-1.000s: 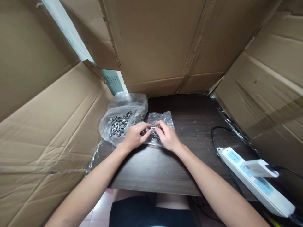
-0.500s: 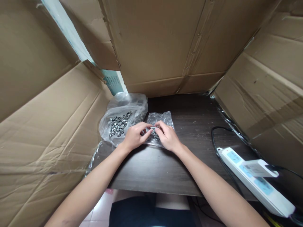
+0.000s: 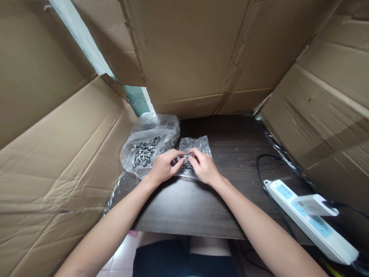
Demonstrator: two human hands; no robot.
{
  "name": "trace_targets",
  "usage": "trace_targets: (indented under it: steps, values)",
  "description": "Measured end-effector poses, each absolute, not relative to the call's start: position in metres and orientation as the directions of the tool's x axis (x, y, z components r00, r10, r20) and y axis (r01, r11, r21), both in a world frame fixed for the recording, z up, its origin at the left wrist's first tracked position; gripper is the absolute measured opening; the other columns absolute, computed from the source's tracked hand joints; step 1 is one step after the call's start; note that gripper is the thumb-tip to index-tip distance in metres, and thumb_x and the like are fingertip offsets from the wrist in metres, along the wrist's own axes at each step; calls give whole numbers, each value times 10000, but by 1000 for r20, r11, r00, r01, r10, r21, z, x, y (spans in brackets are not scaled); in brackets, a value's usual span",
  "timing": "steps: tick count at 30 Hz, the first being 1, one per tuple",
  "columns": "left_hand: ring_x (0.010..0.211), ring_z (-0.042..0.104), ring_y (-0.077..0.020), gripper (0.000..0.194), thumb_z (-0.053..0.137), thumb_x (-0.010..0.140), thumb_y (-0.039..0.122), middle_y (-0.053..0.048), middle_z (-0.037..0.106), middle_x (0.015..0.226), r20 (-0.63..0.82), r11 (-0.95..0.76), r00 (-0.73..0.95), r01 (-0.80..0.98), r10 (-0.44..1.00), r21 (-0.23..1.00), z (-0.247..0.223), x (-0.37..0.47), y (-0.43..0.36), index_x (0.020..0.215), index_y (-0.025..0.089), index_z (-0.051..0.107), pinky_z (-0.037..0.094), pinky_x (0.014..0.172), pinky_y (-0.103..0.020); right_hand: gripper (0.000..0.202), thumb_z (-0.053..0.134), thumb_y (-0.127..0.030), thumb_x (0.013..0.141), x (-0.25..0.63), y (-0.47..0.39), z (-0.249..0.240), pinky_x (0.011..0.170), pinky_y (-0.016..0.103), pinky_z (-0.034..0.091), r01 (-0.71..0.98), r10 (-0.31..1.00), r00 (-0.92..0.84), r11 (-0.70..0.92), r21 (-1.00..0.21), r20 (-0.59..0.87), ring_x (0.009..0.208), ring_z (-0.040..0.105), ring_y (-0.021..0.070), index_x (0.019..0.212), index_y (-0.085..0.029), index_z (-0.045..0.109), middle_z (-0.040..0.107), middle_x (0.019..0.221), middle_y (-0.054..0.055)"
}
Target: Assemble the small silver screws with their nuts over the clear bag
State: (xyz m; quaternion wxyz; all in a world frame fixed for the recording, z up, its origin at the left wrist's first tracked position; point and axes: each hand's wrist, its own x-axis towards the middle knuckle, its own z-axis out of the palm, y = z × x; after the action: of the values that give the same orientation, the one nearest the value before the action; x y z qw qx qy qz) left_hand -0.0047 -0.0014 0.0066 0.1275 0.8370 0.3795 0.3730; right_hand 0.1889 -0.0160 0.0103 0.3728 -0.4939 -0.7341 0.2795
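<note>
Between the fingertips of both hands is a small metal screw (image 3: 186,156), lying roughly level. My left hand (image 3: 167,165) pinches its left end with thumb and forefinger. From the other side my right hand (image 3: 203,165) pinches the right end; a small nut or washer may be there, but it is too small to make out. Beneath the hands lies a small clear plastic bag (image 3: 196,143) with small metal parts in it, partly hidden by my fingers. Left of my left hand, a larger clear bag (image 3: 157,125) stands open, holding many metal screws (image 3: 145,152).
Cardboard walls (image 3: 196,57) enclose the dark wooden table (image 3: 187,204) on the left, back and right. At the right edge lies a white power strip (image 3: 331,240) with a white adapter (image 3: 313,205) plugged in. A black cable (image 3: 261,173) curves beside it.
</note>
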Motion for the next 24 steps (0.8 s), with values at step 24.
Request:
trace_targets:
  steps: [24]
  values:
    - [669, 661, -112, 162, 620, 950, 262, -28, 727, 888, 535, -682, 431, 550, 726, 482, 7, -4, -1, 1060, 178, 703, 522, 649, -224, 106, 458, -264, 948, 189, -16, 9, 648, 282, 368, 497, 928, -240, 369, -786, 284, 649, 528, 165, 941, -219, 554, 584, 727, -13]
